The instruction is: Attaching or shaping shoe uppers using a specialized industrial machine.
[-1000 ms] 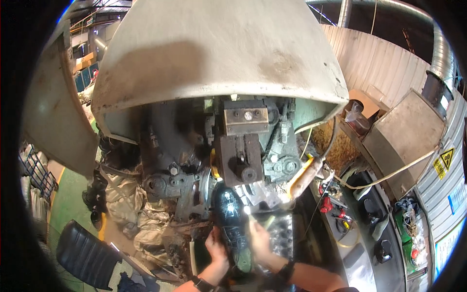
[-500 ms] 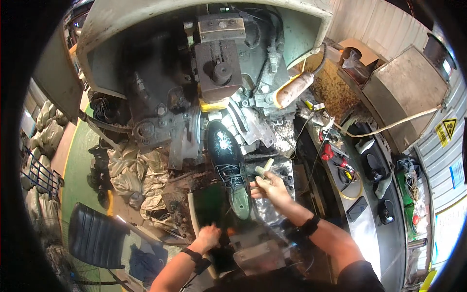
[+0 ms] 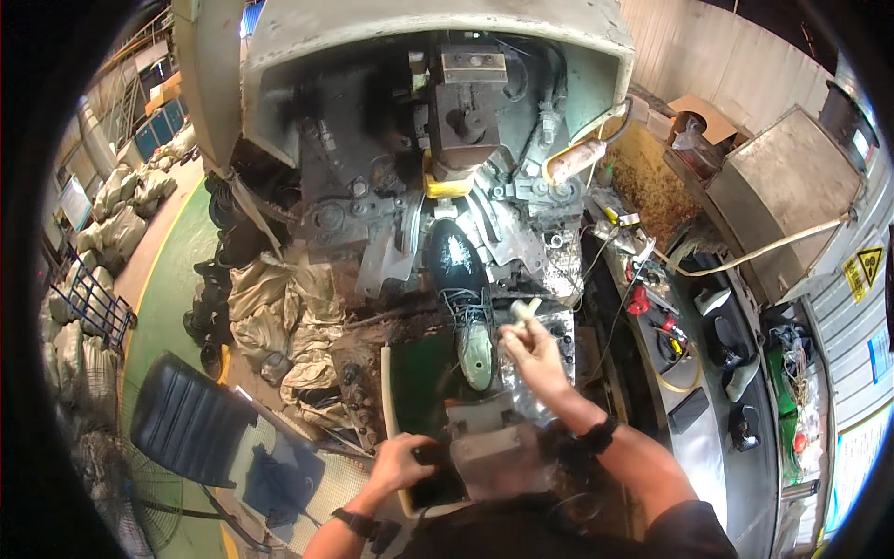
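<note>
A glossy black lace-up shoe (image 3: 455, 256), with a pale green rear part, lies in the machine with its toe pointing away from me, below the metal block. To the right of its heel, my right hand (image 3: 535, 359) is raised, its fingers pinched on a small pale stick-like piece (image 3: 526, 309) whose exact kind I cannot make out. My right hand is apart from the shoe. Near the front left of the machine, my left hand (image 3: 402, 462) is curled at the edge of the dark green panel (image 3: 414, 377); what its fingers hold, if anything, is hidden.
Curved metal plates (image 3: 396, 247) flank the shoe's toe under the press block (image 3: 466, 130). On the right runs a bench (image 3: 698, 447) with red-handled tools (image 3: 639, 300) and more shoes (image 3: 731, 343). A black chair (image 3: 182, 415) and pale sacks (image 3: 265, 317) stand at the left.
The view has shifted, so the machine and shoe sit farther right. My right hand has drawn back from the shoe's side, still pinching the pale piece. My left hand stays low at the front.
</note>
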A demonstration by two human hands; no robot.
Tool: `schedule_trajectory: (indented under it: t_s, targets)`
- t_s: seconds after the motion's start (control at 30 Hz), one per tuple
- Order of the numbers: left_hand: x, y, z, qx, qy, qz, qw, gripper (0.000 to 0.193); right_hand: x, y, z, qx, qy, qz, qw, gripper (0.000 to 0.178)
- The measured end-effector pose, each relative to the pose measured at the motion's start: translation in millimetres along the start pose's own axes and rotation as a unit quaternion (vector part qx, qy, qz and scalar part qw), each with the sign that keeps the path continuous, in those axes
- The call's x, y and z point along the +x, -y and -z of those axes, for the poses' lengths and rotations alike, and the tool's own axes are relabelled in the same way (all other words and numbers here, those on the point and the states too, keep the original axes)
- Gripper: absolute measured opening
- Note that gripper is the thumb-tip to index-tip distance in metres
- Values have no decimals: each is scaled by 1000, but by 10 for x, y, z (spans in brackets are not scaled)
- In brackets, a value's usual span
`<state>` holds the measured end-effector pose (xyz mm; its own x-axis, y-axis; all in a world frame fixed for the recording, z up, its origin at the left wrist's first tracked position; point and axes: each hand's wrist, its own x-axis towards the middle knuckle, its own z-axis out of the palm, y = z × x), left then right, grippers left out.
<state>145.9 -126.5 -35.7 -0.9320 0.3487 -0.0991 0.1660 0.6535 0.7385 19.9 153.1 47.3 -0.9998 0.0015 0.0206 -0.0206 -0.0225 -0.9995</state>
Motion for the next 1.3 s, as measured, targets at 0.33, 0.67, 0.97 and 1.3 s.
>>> schedule_trajectory:
  t_s: [0.33,0.67,0.97,1.3]
  targets:
    - [-419,-945,1691,-535,-410,-56,737,33,-1399,666,-478,-202,343,372,839,101]
    - [207,-1793,1085,-709,-178,-13,682,33,-2024,920,125,-217,36,299,929,89]
    - [1015,-2445,-246,-693,121,95,705,33,-2678,1131,1048,-236,-164,307,907,66]
    - [1008,-3509,-2934,-517,383,201,739,50,-4196,368,2692,-32,-433,57,899,70]
